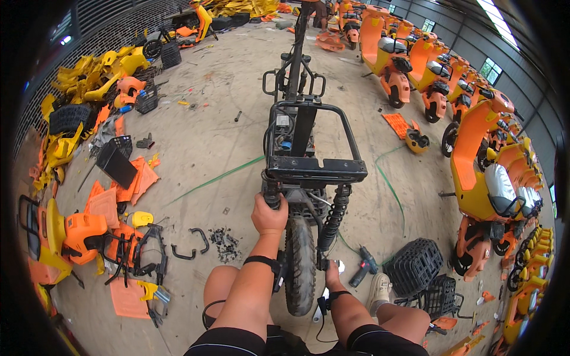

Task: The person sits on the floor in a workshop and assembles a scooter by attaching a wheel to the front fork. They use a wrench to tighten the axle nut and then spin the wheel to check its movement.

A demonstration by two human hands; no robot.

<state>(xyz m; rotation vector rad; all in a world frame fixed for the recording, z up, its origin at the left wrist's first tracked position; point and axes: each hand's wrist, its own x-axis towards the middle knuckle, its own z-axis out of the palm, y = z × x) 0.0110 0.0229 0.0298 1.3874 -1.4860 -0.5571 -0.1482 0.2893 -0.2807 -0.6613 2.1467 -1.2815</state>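
A stripped scooter frame stands in front of me, its rear wheel (300,267) between my knees and a black rear rack (317,171) above it. My left hand (269,215) is wrapped round the lower part of the left shock absorber (271,188). Low on the other side, my right hand (333,277) is closed beside the wheel's axle, just below the right shock absorber (336,216). A bit of shiny metal shows at its fingers, but what it holds is mostly hidden. On the floor beyond it lies a cordless drill (364,266).
Black crates (414,267) lie right of my foot. Rows of orange-yellow scooters (475,160) line the right side, with a yellow helmet (417,141) nearby. Loose screws (224,244), black handles (191,246), orange panels (130,298) and heaped yellow panels (95,77) lie left. Another person (314,13) stands far ahead.
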